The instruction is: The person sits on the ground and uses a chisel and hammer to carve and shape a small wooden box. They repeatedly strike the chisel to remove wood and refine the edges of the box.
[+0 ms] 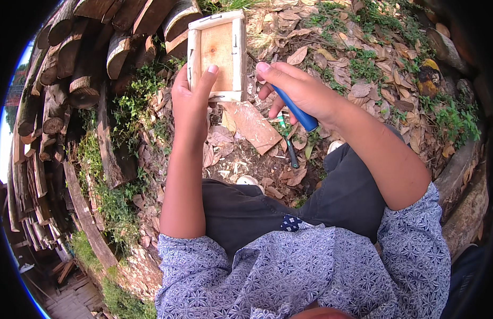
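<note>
Dry leaves (366, 87) litter the ground (229, 169), logs (85, 91) stacked at left, and the left hand (190, 101) has the small wooden frame (237, 56) clasped by its lower left side, thumb pressed over the inner panel (214, 42), other fingers mostly hidden behind; meanwhile the right hand's (305, 95) fingers grip a blue-handled tool (297, 109), thin dark shaft just beside the frame's right edge

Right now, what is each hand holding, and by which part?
Left hand: wooden frame, by its lower left part. Right hand: blue-handled tool, by its handle.
</note>
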The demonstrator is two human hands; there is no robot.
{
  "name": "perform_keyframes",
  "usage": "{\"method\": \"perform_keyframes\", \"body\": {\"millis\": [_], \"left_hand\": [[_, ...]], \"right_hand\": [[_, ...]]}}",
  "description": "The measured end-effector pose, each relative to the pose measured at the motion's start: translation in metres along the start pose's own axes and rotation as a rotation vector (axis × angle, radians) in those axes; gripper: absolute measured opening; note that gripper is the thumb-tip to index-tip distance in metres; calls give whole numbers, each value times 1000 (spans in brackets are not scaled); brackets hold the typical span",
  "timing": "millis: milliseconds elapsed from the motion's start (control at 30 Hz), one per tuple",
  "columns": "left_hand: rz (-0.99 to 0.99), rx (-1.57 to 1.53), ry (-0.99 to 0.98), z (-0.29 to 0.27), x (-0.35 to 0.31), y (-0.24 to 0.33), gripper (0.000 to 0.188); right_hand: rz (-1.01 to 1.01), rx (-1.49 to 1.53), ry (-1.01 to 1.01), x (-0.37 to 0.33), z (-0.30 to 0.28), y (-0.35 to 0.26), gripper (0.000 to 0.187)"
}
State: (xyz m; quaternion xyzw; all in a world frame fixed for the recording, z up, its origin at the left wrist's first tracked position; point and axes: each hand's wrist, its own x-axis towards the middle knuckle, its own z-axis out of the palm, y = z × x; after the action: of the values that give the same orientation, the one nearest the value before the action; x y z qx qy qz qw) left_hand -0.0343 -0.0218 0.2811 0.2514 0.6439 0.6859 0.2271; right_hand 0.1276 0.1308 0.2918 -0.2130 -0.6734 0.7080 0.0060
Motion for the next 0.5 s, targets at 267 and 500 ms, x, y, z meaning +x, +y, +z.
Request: {"method": "perform_keyframes", "body": {"millis": [267,500], "left_hand": [[107,48,-27,11,-4,6,69],[106,58,-33,11,-4,6,73]], "right_hand": [[3,-3,29,-1,-1,1,60],[-24,-14,0,-3,-4,-2,55]]}}
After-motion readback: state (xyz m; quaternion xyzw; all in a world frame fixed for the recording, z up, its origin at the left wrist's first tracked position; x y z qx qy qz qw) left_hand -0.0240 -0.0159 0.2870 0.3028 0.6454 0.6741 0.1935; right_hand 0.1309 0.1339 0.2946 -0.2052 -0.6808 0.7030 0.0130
